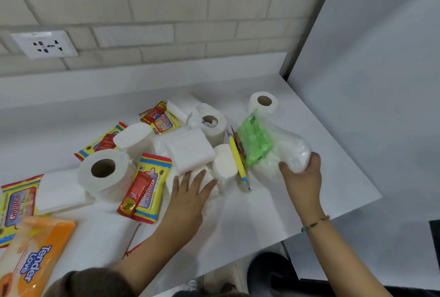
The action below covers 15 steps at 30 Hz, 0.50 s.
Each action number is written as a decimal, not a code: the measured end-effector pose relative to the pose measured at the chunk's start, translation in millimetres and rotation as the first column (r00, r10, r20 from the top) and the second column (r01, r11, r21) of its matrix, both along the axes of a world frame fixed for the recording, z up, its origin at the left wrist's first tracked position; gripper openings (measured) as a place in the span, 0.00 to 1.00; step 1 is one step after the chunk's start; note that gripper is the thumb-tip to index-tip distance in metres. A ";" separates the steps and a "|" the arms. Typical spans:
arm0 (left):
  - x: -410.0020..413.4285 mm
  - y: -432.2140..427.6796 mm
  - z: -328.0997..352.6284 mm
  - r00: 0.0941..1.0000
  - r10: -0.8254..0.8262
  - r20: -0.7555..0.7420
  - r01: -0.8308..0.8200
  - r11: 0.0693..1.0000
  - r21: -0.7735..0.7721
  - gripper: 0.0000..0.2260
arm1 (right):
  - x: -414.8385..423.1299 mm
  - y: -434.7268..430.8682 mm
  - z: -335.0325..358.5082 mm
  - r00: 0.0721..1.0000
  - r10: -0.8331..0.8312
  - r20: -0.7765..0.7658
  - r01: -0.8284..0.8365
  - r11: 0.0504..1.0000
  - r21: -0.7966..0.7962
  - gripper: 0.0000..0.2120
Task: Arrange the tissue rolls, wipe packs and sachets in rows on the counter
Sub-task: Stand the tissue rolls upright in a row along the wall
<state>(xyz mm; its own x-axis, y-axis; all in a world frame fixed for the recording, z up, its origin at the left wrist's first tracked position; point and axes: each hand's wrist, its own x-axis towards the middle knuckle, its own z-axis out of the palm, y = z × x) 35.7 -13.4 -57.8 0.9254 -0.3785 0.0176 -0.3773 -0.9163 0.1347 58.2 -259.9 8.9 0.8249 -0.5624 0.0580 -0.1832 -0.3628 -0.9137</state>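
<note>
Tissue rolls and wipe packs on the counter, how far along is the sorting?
Hardly begun: no rows yet. Rolls, Giggles packs and a red sachet lie jumbled on the counter. In hand: the right hand grips a clear bag with a green label; the left hand rests on a white pack. Everything remains to line up.

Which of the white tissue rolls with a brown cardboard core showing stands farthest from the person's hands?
The white tissue roll at the back right, behind the clear plastic pack with the green label. The other two open-cored rolls sit further left, in the heap.
</note>
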 end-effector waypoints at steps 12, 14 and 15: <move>13.0 4.3 -13.6 0.998 0.003 0.055 -0.011 0.991 0.134 0.39 | -33.8 -10.0 20.1 0.988 0.130 0.088 -0.120 0.986 -0.114 0.22; 9.3 7.7 -9.6 0.996 -0.037 0.080 0.027 0.991 0.132 0.38 | -33.5 -10.3 20.3 0.986 0.134 0.096 -0.124 0.986 -0.108 0.22; 8.4 9.7 -8.0 0.994 -0.050 0.093 0.039 0.993 0.113 0.38 | -33.0 -10.1 21.4 0.986 0.134 0.103 -0.123 0.987 -0.106 0.21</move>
<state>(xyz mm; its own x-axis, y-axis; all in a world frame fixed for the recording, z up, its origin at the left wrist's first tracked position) 44.1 -3.7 -65.8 0.9038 -0.4235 0.0610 -0.4240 -0.9056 -0.0056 25.2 -270.0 30.2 0.8756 -0.4388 0.2020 -0.0300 -0.4668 -0.8838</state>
